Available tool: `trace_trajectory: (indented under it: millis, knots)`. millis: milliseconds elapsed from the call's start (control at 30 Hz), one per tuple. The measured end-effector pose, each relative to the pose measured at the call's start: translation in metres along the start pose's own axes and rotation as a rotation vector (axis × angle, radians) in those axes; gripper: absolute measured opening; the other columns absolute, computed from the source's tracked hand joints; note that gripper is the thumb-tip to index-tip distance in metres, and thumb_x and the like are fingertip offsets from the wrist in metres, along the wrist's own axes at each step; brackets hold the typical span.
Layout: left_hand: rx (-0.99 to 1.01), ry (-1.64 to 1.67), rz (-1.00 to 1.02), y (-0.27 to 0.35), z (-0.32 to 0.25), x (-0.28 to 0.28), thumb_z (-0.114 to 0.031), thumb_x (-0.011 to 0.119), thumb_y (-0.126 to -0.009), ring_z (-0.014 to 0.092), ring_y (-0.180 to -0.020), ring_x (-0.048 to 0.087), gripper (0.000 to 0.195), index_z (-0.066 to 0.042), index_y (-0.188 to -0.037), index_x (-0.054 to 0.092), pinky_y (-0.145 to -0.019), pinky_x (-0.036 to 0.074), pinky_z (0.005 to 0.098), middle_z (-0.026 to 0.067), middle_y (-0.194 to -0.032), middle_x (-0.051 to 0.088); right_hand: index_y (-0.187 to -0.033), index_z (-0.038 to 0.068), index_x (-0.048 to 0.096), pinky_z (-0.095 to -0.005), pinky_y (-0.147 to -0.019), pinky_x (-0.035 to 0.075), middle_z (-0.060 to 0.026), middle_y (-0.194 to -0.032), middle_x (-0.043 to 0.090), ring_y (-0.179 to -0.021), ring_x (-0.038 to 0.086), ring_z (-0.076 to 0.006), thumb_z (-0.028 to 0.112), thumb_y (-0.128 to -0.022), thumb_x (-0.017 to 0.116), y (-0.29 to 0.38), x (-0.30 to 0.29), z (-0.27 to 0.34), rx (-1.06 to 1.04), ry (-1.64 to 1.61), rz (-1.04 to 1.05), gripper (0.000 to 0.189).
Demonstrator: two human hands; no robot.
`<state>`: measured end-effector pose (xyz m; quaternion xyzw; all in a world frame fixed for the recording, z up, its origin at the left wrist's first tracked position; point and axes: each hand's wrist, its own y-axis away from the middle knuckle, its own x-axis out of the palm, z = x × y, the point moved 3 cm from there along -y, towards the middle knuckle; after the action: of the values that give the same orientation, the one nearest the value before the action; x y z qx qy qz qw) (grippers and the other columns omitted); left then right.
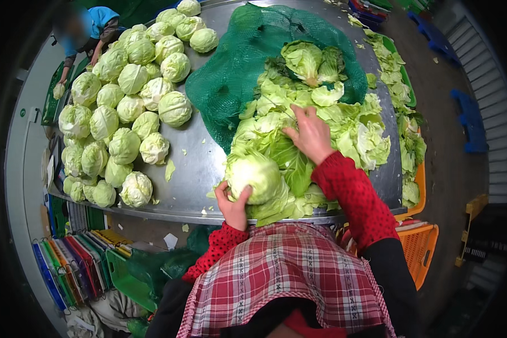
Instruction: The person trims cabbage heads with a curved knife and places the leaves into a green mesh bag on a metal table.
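A pale green cabbage head [255, 177] rests on loose leaves near the table's front edge. My left hand [235, 207] grips its lower left side, thumb on top. Up and to the right, my right hand [312, 133] is over a heap of stripped cabbage leaves [274, 126]. A thin knife blade [275, 104] sticks out from its fingers towards the upper left; the handle is hidden in the hand. Beyond the heap, untrimmed cabbages [302, 61] with outer leaves lie on a green mesh sack [236, 55].
Many cabbage heads [124, 145] are piled on the left of the metal table [190, 156]. Leaf-filled crates, one orange [420, 190], line its right edge. Folded crates [72, 266] stand below left. Another person [103, 25] reaches into a green crate at the far left.
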<state>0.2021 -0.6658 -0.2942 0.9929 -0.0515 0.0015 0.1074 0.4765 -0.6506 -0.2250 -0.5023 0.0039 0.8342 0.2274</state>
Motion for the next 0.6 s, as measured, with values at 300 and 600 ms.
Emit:
trace_trajectory:
  millis: [300,600]
  knots:
    - [0.258,-0.908,0.449,-0.007,-0.062,0.045,-0.046,0.092,-0.056,0.039,-0.107,0.057,0.112,-0.002,-0.143,0.036,-0.091,0.051,0.0439,0.0220,-0.124,0.044,-0.136,-0.004,0.046,-0.0468,-0.058,0.052,-0.0226,-0.102,0.058,-0.068,0.064,-0.0380,0.042,-0.095,0.058,0.114,0.003,0.032,0.057,-0.101,0.177,0.063]
    - [0.378,-0.682,0.350,-0.008,-0.038,0.054,-0.039,0.092,-0.057,0.037,-0.109,0.057,0.100,0.001,-0.134,0.043,-0.092,0.050,0.0433,0.0212,-0.118,0.054,-0.122,0.001,0.059,-0.0480,-0.073,0.051,-0.0233,-0.085,0.067,-0.076,0.064,-0.0417,0.038,-0.102,0.046,0.089,0.009,-0.009,0.227,-0.245,0.298,0.044]
